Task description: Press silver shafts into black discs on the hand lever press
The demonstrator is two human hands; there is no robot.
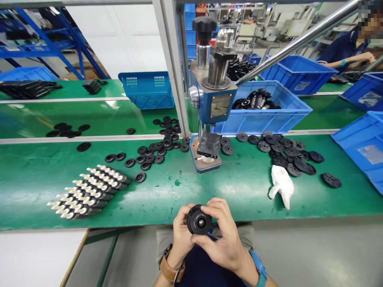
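Between my two hands, just in front of the bench edge, is a round black plastic part (pixel 198 220) with a raised hub and a small light centre. My left hand (pixel 182 228) wraps its left side. The thumb and fingers of my right hand (pixel 221 231) pinch it from the right. Beyond them stands a blue hand press (pixel 217 105) with a dark block (pixel 208 145) over its base. Small black discs (pixel 146 157) lie scattered to the left of the press, and larger black discs (pixel 278 149) are heaped to its right.
Rows of black cylinders with white shafts (pixel 89 191) stand on the green bench (pixel 167 191) at left. A white glove (pixel 281 185) lies at right. Blue bins (pixel 260 119) stand behind the press, whose steel lever (pixel 296 42) slants up rightward. A co-worker (pixel 353 48) is at far right.
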